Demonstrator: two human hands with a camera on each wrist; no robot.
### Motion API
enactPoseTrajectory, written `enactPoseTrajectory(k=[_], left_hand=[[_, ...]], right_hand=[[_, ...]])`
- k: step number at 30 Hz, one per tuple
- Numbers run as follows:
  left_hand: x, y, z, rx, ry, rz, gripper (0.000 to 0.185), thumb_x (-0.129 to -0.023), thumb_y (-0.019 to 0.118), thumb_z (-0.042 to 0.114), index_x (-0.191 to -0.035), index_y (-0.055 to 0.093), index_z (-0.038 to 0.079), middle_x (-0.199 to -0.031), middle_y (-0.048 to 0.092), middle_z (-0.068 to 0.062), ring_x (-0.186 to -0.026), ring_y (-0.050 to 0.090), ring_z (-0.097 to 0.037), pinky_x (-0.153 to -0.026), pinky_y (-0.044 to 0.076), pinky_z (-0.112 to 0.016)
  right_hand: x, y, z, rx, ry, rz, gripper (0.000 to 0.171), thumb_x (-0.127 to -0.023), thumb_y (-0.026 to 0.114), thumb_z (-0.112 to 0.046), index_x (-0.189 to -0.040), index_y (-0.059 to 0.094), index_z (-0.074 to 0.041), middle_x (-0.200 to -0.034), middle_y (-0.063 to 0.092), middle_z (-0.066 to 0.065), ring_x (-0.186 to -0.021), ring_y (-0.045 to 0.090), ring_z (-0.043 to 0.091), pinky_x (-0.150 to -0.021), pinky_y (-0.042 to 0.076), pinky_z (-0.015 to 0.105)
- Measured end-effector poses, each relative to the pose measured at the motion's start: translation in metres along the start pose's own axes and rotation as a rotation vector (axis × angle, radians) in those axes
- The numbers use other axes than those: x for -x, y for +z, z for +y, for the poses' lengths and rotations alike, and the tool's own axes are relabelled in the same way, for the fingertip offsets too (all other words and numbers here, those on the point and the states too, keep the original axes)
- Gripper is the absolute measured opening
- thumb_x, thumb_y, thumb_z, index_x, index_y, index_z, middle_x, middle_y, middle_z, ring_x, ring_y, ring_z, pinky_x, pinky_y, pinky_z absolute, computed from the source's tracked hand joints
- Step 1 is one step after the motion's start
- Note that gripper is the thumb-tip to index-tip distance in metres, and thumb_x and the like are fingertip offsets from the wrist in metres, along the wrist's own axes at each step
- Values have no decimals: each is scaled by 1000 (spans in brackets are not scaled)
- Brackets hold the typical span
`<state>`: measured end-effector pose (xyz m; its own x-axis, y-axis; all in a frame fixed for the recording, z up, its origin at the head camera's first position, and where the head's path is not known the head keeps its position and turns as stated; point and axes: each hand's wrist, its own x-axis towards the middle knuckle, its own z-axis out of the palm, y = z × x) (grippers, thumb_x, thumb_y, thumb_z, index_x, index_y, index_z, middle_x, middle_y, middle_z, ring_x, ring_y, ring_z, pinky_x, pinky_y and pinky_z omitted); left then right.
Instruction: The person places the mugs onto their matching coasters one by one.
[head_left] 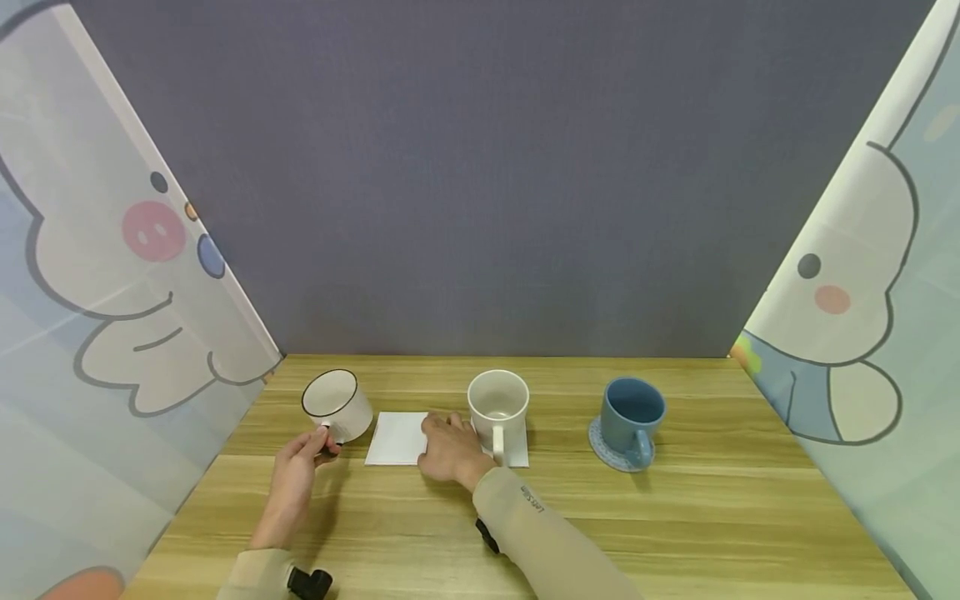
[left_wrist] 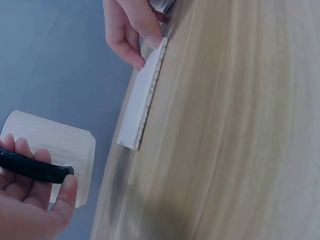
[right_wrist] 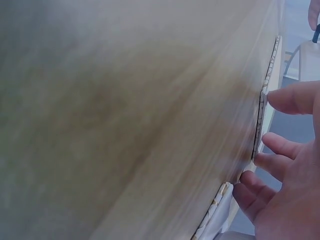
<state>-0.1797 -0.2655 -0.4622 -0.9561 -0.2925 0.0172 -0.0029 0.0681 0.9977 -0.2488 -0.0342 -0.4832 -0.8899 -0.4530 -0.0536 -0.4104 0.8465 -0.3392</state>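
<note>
At the table's left, my left hand (head_left: 296,467) pinches the black handle (left_wrist: 35,167) of a white mug with a dark rim (head_left: 337,404), which is tilted and overlaps the backdrop in the left wrist view. My right hand (head_left: 453,450) reaches over the right end of a flat white square coaster (head_left: 397,438), its thumb at the front edge and fingers toward the back. The coaster's layered edge (left_wrist: 150,100) faces the left wrist camera. Just right of that hand stands a plain white mug (head_left: 498,400) on another white square coaster (head_left: 517,450), handle pointing toward me.
A blue mug (head_left: 632,417) stands on a round light-blue coaster (head_left: 606,450) to the right. Behind the wooden table (head_left: 720,517) rises a dark grey panel (head_left: 495,183). Cartoon-printed sheets (head_left: 840,333) flank both sides.
</note>
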Motion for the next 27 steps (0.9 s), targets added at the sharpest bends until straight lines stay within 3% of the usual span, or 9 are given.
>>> enactPoseTrajectory(k=[12, 27], left_hand=[[7, 11, 7, 8, 27, -11, 34, -109, 47, 17, -92, 61, -9, -84, 60, -2, -83, 61, -14, -81, 51, -26], [11, 28, -1, -25, 9, -36, 33, -109, 49, 16, -89, 62, -8, -83, 59, -4, -81, 58, -12, -77, 52, -26]], right_hand=[[1, -3, -1, 8, -4, -2, 44, -90, 65, -29, -131, 61, -17, -156, 46, 2, -128, 44, 23, -104, 38, 38], [1, -1, -1, -3, 18, 4, 43, -88, 68, -30, -130, 62, -19, -155, 47, -2, -124, 45, 21, -103, 37, 36]])
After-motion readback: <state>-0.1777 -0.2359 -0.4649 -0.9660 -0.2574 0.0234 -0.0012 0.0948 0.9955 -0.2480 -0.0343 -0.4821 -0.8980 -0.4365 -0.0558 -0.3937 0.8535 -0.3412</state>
